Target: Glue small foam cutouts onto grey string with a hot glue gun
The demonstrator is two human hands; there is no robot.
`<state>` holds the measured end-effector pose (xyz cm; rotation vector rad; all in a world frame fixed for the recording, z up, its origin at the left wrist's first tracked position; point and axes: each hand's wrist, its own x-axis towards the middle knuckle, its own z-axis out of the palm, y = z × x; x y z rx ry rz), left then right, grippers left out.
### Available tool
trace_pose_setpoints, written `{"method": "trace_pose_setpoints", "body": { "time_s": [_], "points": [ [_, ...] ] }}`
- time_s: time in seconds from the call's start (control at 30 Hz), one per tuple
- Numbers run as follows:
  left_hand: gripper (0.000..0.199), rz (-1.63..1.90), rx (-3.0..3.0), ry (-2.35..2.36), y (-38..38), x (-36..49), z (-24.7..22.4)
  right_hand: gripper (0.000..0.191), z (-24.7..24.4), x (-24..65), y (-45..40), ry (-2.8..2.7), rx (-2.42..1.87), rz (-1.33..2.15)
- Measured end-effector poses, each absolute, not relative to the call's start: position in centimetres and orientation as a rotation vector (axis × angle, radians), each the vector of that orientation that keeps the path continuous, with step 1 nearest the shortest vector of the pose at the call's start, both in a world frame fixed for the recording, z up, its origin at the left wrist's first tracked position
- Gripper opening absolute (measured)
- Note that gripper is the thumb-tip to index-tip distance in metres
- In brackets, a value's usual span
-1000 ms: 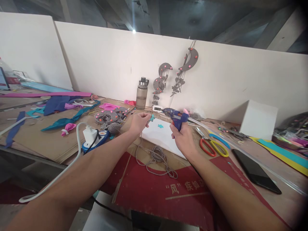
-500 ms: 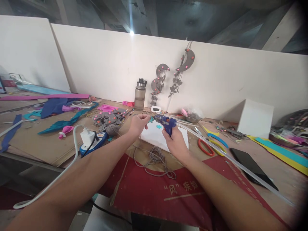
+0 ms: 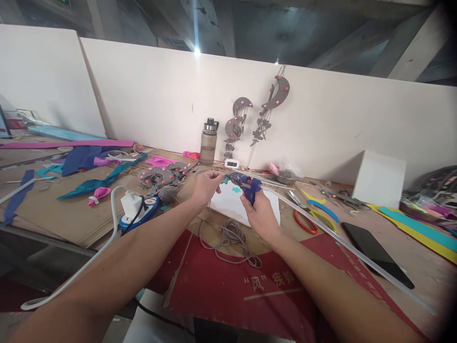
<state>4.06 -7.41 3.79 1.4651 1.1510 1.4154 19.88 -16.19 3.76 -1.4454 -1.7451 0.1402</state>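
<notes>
My right hand (image 3: 262,214) is wrapped round the handle of a blue hot glue gun (image 3: 252,185), its nozzle pointing left. A long translucent glue stick (image 3: 342,240) runs out of its back end toward the lower right. Close by the nozzle, my left hand (image 3: 207,188) pinches a small teal cutout (image 3: 226,180), partly hidden by the fingers. A second teal cutout (image 3: 236,189) lies flat on a white sheet (image 3: 228,206) beneath the hands. Grey cord (image 3: 233,232) lies in a loose coil in front of the sheet, one strand rising toward my left hand.
Scissors (image 3: 306,220) and a black phone (image 3: 376,252) lie right. A bottle (image 3: 208,143) and small digital clock (image 3: 232,164) stand behind. At left are a blue power strip (image 3: 152,207) with white cable and a decorated grey bundle (image 3: 160,175). Moon-shaped hangings (image 3: 280,93) hang on the board.
Hardly anything differs. The whole view has shifted down slightly; both hands keep their holds, with the glue gun's nozzle still beside the teal cutout.
</notes>
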Motion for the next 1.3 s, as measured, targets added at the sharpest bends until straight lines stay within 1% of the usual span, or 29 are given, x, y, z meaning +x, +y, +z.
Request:
{"method": "trace_pose_setpoints", "body": {
  "time_s": [0.47,0.63,0.73,0.83,0.93,1.0,1.1,1.17,1.23,1.3],
  "points": [
    [0.031,1.42,1.476,1.105,-7.3,4.0,3.6,0.028,3.9,20.0,-16.1,-1.667,-1.419,0.159],
    [0.029,1.426,1.449,1.085,-7.5,4.1,3.7,0.028,4.2,21.3,-15.1,-1.515,-1.434,0.27],
    [0.029,1.437,1.442,1.065,-7.4,4.2,3.8,0.026,4.0,22.8,-13.6,-1.409,-1.487,0.427],
    [0.029,1.415,1.454,1.054,-7.6,4.3,3.8,0.022,3.4,24.6,-12.0,-1.432,-1.682,0.511],
    [0.03,1.381,1.457,1.044,-7.9,4.6,3.9,0.024,2.6,26.2,-10.8,-1.468,-1.932,0.427],
    [0.028,1.388,1.466,1.021,-8.0,4.7,3.9,0.027,2.1,27.1,-10.4,-1.47,-1.985,0.307],
    [0.024,1.432,1.536,1.021,-8.2,4.7,3.9,0.031,1.8,27.9,-10.6,-1.576,-1.99,-0.062],
    [0.018,1.501,1.645,1.081,-8.4,4.6,4.1,0.03,2.0,27.8,-11.1,-1.614,-1.963,-0.291],
    [0.012,1.615,1.801,1.144,-8.7,4.6,4.4,0.024,2.7,27.0,-11.7,-1.619,-1.877,-0.322],
    [0.009,1.721,1.992,1.174,-9.2,4.6,4.8,0.018,3.5,25.6,-12.3,-1.671,-1.669,-0.142]
  ]
}}
